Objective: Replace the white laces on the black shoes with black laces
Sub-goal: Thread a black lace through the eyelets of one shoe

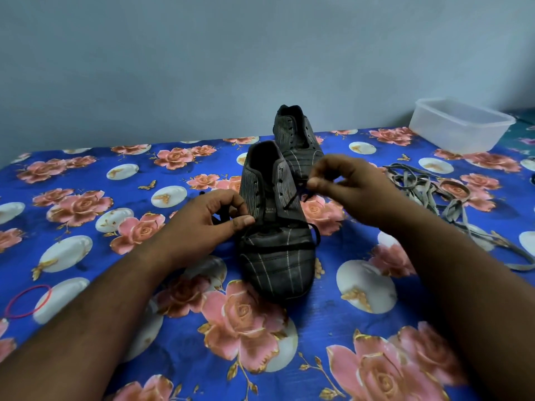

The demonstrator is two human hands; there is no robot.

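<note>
Left of centre, the left hand (208, 219) pinches one end of the black lace (278, 247). Mid-frame sits the near black shoe (275, 227), lace across its lowest eyelets. The right hand (344, 188) pinches the other end. The white laces (428, 186) lie heaped at the right.

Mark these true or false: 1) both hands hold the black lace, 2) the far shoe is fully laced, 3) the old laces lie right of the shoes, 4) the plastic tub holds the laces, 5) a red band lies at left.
1) True: left hand and right hand each pinch an end of the black lace on the near shoe.
2) False: the far shoe shows bare eyelets.
3) True: old laces.
4) False: the plastic tub looks empty.
5) True: red band.
</note>
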